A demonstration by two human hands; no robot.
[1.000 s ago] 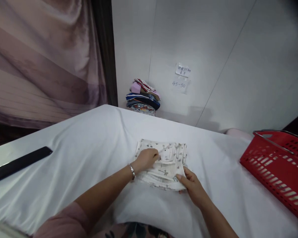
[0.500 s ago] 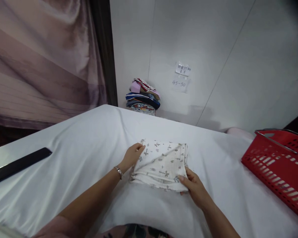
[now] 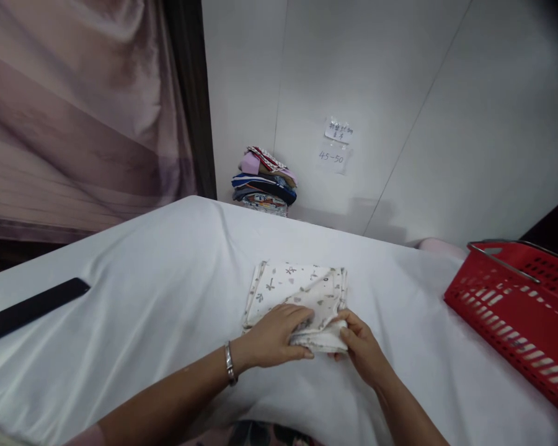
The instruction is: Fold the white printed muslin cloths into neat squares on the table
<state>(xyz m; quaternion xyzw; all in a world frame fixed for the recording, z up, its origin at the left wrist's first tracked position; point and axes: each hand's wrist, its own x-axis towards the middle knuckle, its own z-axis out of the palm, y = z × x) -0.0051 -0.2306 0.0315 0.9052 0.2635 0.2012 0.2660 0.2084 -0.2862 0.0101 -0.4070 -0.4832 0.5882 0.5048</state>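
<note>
A folded white cloth (image 3: 279,286) with small grey and brown prints lies on the white-covered table, one layer crossing it diagonally. My left hand (image 3: 281,334) rests over its near edge, fingers stretched out on top and the thumb held apart below. At the near right corner, my right hand (image 3: 358,341) pinches the cloth's edge between thumb and fingers, lifting the layers a little. Part of the near edge is hidden under my left hand. A silver bracelet (image 3: 230,364) circles my left wrist.
To the right stands a red plastic basket (image 3: 502,310) with a metal handle. A flat black object (image 3: 35,310) lies at the left. Beyond the far edge, a stack of folded clothes (image 3: 265,181) sits by the wall, near paper notes (image 3: 335,145). A pinkish curtain (image 3: 84,118) hangs at left.
My left hand has let go of the cloth's far left corner and moved nearer and right, onto its near edge. My right hand keeps its hold at the near right corner.
</note>
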